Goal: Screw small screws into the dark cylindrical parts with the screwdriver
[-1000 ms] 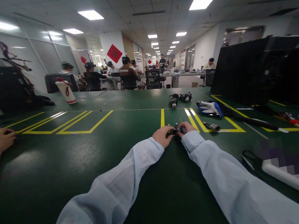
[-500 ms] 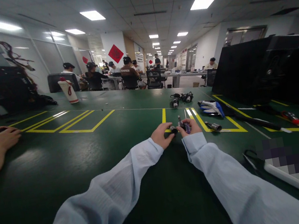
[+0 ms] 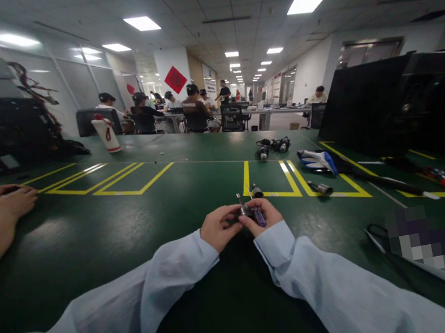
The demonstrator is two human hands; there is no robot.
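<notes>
My left hand (image 3: pixel 217 229) and my right hand (image 3: pixel 262 217) meet over the green table (image 3: pixel 131 234), both in pale blue sleeves. Between them they pinch a small silver cylindrical part (image 3: pixel 244 208). The right hand also grips a thin screwdriver with a purple handle (image 3: pixel 259 216), its shaft pointing up. Just beyond the hands, a second small metal cylinder (image 3: pixel 256 191) lies on the table beside a yellow line.
Another person's hands (image 3: pixel 5 202) rest at the left edge. To the right lie a metal cylinder (image 3: pixel 320 188), blue-white gloves (image 3: pixel 318 160), black motors (image 3: pixel 271 148), screwdrivers (image 3: pixel 431 175) and scissors (image 3: pixel 385 244). Black cases (image 3: pixel 400 100) stand at right, a white cup (image 3: pixel 107 135) at back left.
Both hands have drawn back toward me from the yellow line, lifting the small silver part and the screwdriver with them. One small cylinder stays behind on the table.
</notes>
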